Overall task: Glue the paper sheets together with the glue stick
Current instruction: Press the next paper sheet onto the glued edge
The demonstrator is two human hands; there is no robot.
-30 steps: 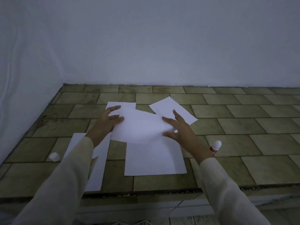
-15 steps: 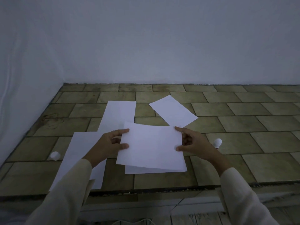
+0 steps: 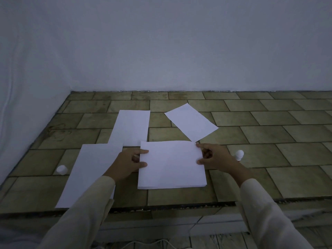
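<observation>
A white top sheet (image 3: pixel 171 163) lies flat over another sheet on the tiled surface; the lower sheet's edge peeks out at the front. My left hand (image 3: pixel 128 163) pinches the top sheet's left edge. My right hand (image 3: pixel 213 156) pinches its right edge near the far corner. The glue stick (image 3: pixel 239 155) stands just right of my right hand, mostly hidden by it. Its white cap (image 3: pixel 62 170) lies far left.
Three more white sheets lie around: a long sheet (image 3: pixel 89 175) at the left under my left sleeve, a second sheet (image 3: pixel 132 127) behind it, a tilted third sheet (image 3: pixel 191 121) at the back. The tiled surface's front edge (image 3: pixel 179 205) runs below the stacked sheets. Walls stand behind and at the left.
Both hands brought the curved, lifted sheet down and toward me, and it now lies flat on the lower sheet, with its edges nearly matching.
</observation>
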